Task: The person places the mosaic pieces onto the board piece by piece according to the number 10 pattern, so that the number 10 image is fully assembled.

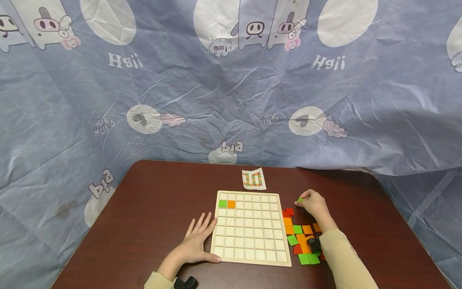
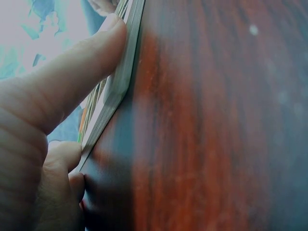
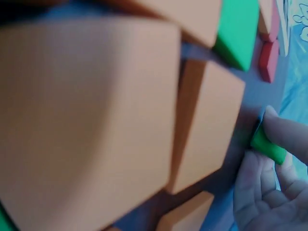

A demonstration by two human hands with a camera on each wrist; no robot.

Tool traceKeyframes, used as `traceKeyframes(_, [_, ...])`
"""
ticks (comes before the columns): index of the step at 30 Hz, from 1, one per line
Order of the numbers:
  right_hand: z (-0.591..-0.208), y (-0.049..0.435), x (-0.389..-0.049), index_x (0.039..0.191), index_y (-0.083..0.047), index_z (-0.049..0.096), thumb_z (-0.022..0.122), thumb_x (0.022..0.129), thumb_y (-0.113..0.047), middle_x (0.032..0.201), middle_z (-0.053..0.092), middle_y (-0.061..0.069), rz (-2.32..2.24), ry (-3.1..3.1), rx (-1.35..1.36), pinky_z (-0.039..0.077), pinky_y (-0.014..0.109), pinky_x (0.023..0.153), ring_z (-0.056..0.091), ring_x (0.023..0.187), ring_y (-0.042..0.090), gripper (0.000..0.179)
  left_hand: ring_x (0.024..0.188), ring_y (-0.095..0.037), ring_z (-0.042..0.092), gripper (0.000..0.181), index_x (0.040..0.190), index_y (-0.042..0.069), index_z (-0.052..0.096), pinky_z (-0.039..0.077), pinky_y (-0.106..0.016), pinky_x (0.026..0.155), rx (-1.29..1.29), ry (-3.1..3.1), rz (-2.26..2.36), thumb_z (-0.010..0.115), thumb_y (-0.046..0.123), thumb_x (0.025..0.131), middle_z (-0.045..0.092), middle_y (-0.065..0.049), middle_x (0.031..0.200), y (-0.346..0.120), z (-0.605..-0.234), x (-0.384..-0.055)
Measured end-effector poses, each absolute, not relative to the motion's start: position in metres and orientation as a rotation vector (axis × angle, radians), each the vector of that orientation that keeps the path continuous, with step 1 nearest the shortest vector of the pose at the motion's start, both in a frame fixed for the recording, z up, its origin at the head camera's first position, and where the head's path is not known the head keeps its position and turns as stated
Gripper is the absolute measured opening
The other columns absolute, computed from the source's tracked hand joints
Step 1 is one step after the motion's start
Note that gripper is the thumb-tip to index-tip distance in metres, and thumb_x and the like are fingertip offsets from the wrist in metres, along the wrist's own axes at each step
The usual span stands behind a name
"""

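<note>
A pale wooden grid board (image 1: 249,231) lies on the dark table, with a green square tile (image 1: 222,204) and an orange square tile (image 1: 231,204) side by side in its second row from the back. My left hand (image 1: 196,244) rests at the board's left edge, fingers spread; its thumb (image 2: 91,62) presses on the near-left corner. Right of the board, my right hand (image 1: 313,204) pinches a green tile (image 3: 268,147) between thumb and fingers, beyond the loose tiles.
Loose orange tiles (image 1: 307,229), green tiles (image 1: 304,259) and red pieces (image 1: 290,211) lie right of the board, partly under my right forearm. A small pattern card (image 1: 254,179) with coloured squares lies behind the board. A printed blue-grey cloth (image 1: 223,100) hangs behind the table.
</note>
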State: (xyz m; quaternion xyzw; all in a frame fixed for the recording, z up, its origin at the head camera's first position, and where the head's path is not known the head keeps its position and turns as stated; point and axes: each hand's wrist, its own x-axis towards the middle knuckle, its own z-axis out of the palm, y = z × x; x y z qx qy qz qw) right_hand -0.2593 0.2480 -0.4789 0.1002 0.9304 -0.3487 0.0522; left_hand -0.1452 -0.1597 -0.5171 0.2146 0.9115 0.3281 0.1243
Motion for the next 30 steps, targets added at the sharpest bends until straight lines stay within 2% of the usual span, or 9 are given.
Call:
traceKeyframes(3, [-0.475, 0.243, -0.257, 0.101, 0.003, 0.058, 0.073, 0.088, -0.018, 0.086, 0.068, 0.012, -1.173, 2.799, 0.233, 0.049, 0.033, 0.067, 0.061, 0.073, 0.020, 0.028, 0.154, -0.037, -0.003, 0.119, 0.159, 0.011, 0.017, -0.008, -0.061, 0.119, 0.616, 2.664, 0.950, 0.082, 0.056, 0.070, 0.003, -0.015, 0.166, -0.160, -0.517, -0.146])
traceKeyframes(6, [-0.471, 0.232, -0.254, 0.108, 0.003, 0.057, 0.072, 0.090, -0.019, 0.089, 0.070, 0.007, -1.425, 2.659, 0.200, 0.057, 0.033, 0.076, 0.069, 0.079, 0.017, 0.033, 0.154, -0.036, -0.003, 0.119, 0.159, 0.012, 0.018, -0.008, -0.061, 0.119, 0.607, 2.672, 0.941, 0.082, 0.056, 0.069, 0.003, -0.014, 0.166, -0.160, -0.518, -0.146])
traceKeyframes(10, [-0.464, 0.211, -0.250, 0.115, 0.002, 0.054, 0.071, 0.091, -0.019, 0.091, 0.068, 0.001, -1.712, 2.434, 0.173, 0.057, 0.040, 0.093, 0.072, 0.094, 0.023, 0.036, 0.154, -0.037, -0.002, 0.118, 0.158, 0.011, 0.019, -0.007, -0.061, 0.119, 0.609, 2.679, 0.931, 0.082, 0.056, 0.069, 0.004, -0.015, 0.166, -0.160, -0.517, -0.146])
traceKeyframes(15, [-0.456, 0.176, -0.240, 0.111, -0.003, 0.059, 0.072, 0.091, -0.022, 0.090, 0.069, -0.002, -1.791, 2.335, 0.113, 0.053, 0.045, 0.098, 0.068, 0.104, 0.032, 0.030, 0.154, -0.037, -0.001, 0.117, 0.158, 0.010, 0.021, -0.006, -0.062, 0.119, 0.609, 2.682, 0.924, 0.083, 0.055, 0.069, 0.005, -0.015, 0.166, -0.160, -0.515, -0.147])
traceKeyframes(18, [-0.455, 0.153, -0.234, 0.111, -0.002, 0.061, 0.073, 0.090, -0.022, 0.095, 0.071, 0.001, -1.810, 2.301, 0.073, 0.053, 0.046, 0.097, 0.068, 0.103, 0.032, 0.031, 0.154, -0.037, -0.001, 0.117, 0.158, 0.010, 0.021, -0.006, -0.062, 0.119, 0.609, 2.687, 0.918, 0.083, 0.055, 0.069, 0.005, -0.015, 0.166, -0.160, -0.514, -0.148])
traceKeyframes(23, [-0.465, 0.119, -0.229, 0.116, 0.000, 0.066, 0.074, 0.089, -0.018, 0.101, 0.071, 0.004, -1.791, 2.304, 0.018, 0.056, 0.041, 0.090, 0.068, 0.090, 0.017, 0.034, 0.154, -0.036, -0.002, 0.118, 0.158, 0.011, 0.021, -0.007, -0.061, 0.119, 0.600, 2.683, 0.926, 0.083, 0.056, 0.069, 0.005, -0.013, 0.167, -0.159, -0.515, -0.149])
traceKeyframes(25, [-0.470, 0.108, -0.228, 0.114, -0.001, 0.067, 0.074, 0.088, -0.017, 0.100, 0.071, 0.005, -1.804, 2.284, 0.004, 0.057, 0.039, 0.088, 0.068, 0.088, 0.015, 0.031, 0.154, -0.036, -0.002, 0.118, 0.158, 0.011, 0.021, -0.007, -0.061, 0.119, 0.597, 2.680, 0.933, 0.083, 0.056, 0.068, 0.005, -0.014, 0.166, -0.159, -0.516, -0.148])
traceKeyframes(30, [-0.480, 0.086, -0.224, 0.107, -0.001, 0.068, 0.075, 0.087, -0.015, 0.094, 0.072, 0.007, -1.843, 2.248, -0.023, 0.059, 0.037, 0.084, 0.071, 0.089, 0.025, 0.026, 0.154, -0.037, -0.002, 0.119, 0.158, 0.010, 0.020, -0.006, -0.062, 0.119, 0.593, 2.672, 0.941, 0.083, 0.057, 0.069, 0.004, -0.015, 0.166, -0.158, -0.517, -0.147])
